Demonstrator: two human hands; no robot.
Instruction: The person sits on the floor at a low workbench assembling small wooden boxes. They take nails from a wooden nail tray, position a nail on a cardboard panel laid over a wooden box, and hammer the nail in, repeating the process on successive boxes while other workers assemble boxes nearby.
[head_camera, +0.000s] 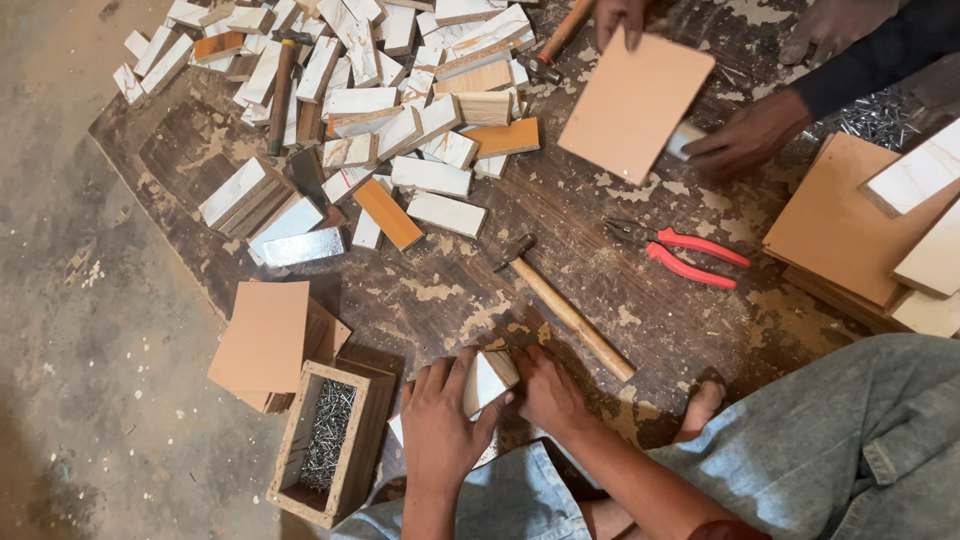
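Both my hands clamp one small white-faced block (490, 380) at the near edge of the worktop (450, 290): left hand (440, 425) beneath, right hand (548, 392) just right. Hammer (565, 308) lies far-right of them, handle toward my right hand.

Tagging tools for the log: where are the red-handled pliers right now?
Head view, right of centre on the worn wooden board: the red-handled pliers lie flat, just right of the wooden-handled hammer, left of the stacked brown panels.

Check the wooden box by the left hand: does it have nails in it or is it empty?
It has nails in it. The open-topped wooden box beside the left hand shows a pile of thin metal nails inside.
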